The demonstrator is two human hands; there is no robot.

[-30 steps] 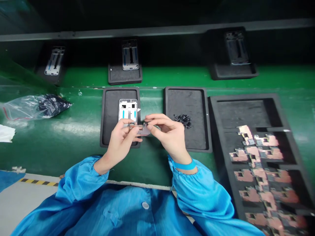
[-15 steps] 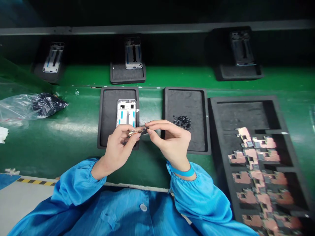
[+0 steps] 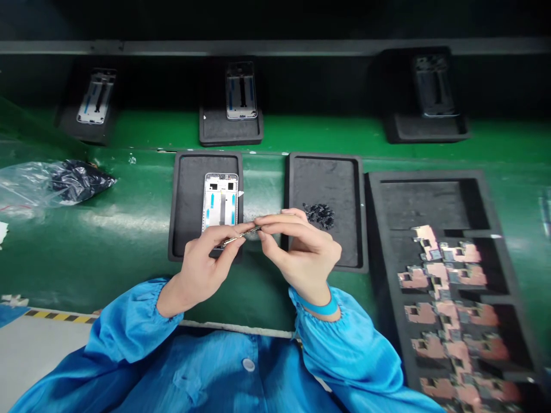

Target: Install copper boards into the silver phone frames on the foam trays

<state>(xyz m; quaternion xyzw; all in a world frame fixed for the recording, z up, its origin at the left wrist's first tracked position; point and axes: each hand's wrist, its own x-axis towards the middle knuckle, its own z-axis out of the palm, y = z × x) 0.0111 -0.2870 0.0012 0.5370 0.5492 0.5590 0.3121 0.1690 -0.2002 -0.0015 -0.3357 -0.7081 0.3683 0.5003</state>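
Observation:
My left hand [image 3: 202, 264] pinches a small, thin phone circuit board [image 3: 236, 237] between thumb and fingers, seen nearly edge-on. At the board's right end, the fingertips of my right hand [image 3: 303, 246] close on it; whether they also hold a small part is hidden. Just behind the hands, an open phone frame [image 3: 221, 198] with blue strips lies in a black foam tray [image 3: 186, 189]; my left hand covers its lower end. Beyond my right hand, a pile of small black parts [image 3: 322, 216] sits in a second black tray [image 3: 325, 178].
A large compartmented tray [image 3: 434, 203] with several copper-coloured circuit boards [image 3: 447, 315] stands at the right. Along the back are trays with phone frames [image 3: 241, 92], [image 3: 97, 96] dimly lit. A plastic bag [image 3: 55, 182] of dark material lies at the left.
The board has tilted to a more edge-on angle between my hands. My right hand has shifted slightly right, its fingers lying more along the board's end. The view has moved a little.

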